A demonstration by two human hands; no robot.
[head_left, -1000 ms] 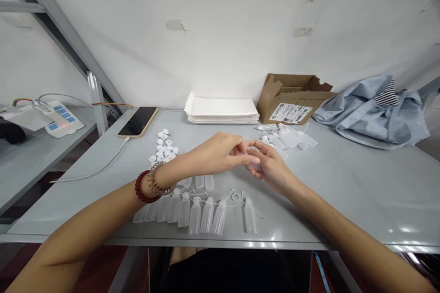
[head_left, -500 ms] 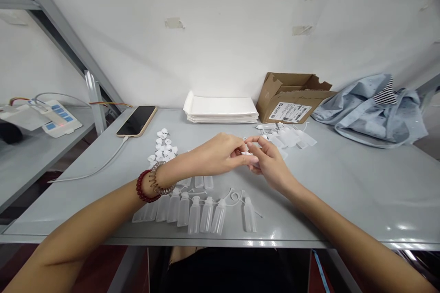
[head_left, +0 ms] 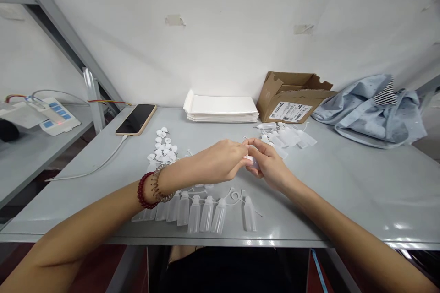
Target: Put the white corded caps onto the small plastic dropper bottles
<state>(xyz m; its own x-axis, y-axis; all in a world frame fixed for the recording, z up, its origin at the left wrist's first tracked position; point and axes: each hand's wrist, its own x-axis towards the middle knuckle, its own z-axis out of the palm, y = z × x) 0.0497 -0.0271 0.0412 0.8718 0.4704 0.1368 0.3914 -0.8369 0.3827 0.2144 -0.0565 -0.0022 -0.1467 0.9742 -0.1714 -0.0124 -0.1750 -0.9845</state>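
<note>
My left hand (head_left: pixel 220 161) and my right hand (head_left: pixel 270 164) meet above the middle of the grey table (head_left: pixel 343 183). Both pinch a small translucent plastic bottle (head_left: pixel 250 160), mostly hidden by the fingers. Red and brown bead bracelets (head_left: pixel 151 188) circle my left wrist. A row of several small clear squeeze bottles (head_left: pixel 202 213) lies near the front edge below my hands. A cluster of small white caps (head_left: pixel 162 149) lies to the left. More loose bottles (head_left: pixel 287 138) lie behind my right hand.
A phone (head_left: pixel 136 119) on a white cable lies at the back left. A stack of white sheets (head_left: pixel 221 109) and an open cardboard box (head_left: pixel 292 97) stand by the wall. A blue cloth bag (head_left: pixel 373 110) lies at the right. A white device (head_left: pixel 51 116) sits on the left bench.
My left hand has rolled a little and dropped lower, its fingers now closed over the small bottle against my right hand. The right hand has stayed nearly in place.
</note>
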